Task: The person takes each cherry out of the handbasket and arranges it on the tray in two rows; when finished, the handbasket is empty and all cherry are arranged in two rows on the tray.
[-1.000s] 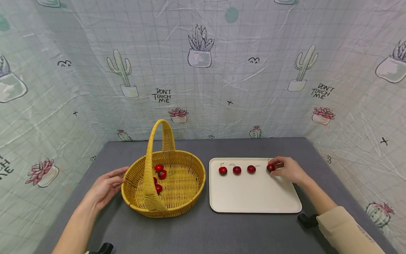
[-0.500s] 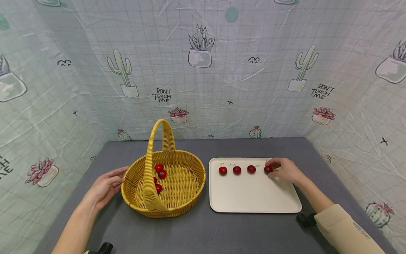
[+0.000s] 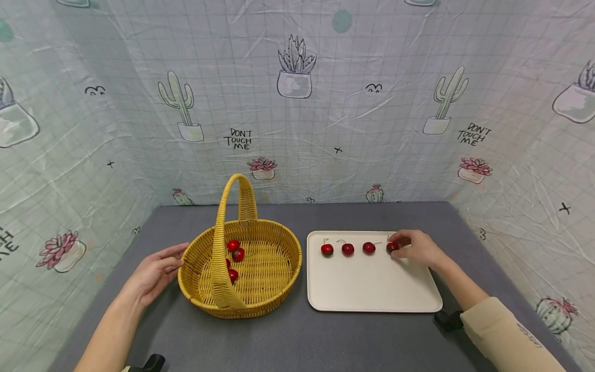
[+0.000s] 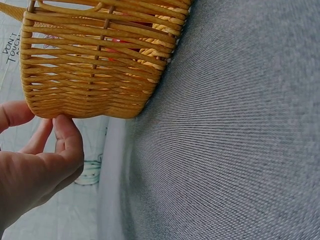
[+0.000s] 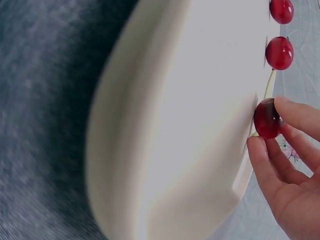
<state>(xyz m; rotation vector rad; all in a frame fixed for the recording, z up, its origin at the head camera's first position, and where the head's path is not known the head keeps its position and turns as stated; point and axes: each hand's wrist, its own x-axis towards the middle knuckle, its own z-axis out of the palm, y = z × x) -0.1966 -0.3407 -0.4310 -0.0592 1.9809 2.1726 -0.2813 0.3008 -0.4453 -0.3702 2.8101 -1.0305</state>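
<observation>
Where right fingers (image 5: 301, 118) pinch, red cherry (image 5: 267, 119) between

Gray tabletop (image 3: 279, 343), pale cactus-print backdrop (image 3: 325, 119) (visibly creased)

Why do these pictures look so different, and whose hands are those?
There's no robot here: these are one person's bare hands. The wide picture comes from a camera on the person's head. The two close-ups come from cameras on each wrist, so things look tipped sideways. On the grey table stands a yellow basket with red cherries inside. Beside it is a white tray with four cherries in a row. The left hand touches the basket. The right hand holds the end cherry with its fingertips.
</observation>
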